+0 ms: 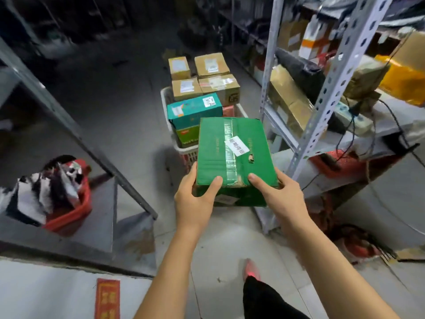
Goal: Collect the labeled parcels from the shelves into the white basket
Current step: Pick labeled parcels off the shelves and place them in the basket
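A green cardboard box (211,146) sealed with clear tape and bearing a white printed label (236,146) sits at the centre of the view, held level in the air between both hands. The left hand (195,196) grips its near left corner, with the thumb lying flat on the top face and the fingers curled out of sight under the side. The right hand (276,194) holds the near right corner the same way, thumb on top and fingers wrapped round the edge.

At twelve o'clock from the box, and partly hidden by its far edge, stands the white plastic basket (163,100) on the grey tiled floor. A teal carton (193,111) lies in it on top of a light-green carton (187,134). Brown cardboard parcels with white labels (211,64) are stacked further back at twelve o'clock. The farthest ones may stand beyond the basket, but the angle does not settle it.

At two o'clock rises a grey perforated metal shelf rack (328,84) loaded with brown parcels and a yellow package (404,81). At eight o'clock, on a low shelf, a red plastic tub (69,217) holds black-and-white bags. At six o'clock a red shoe (251,270) rests on the floor.
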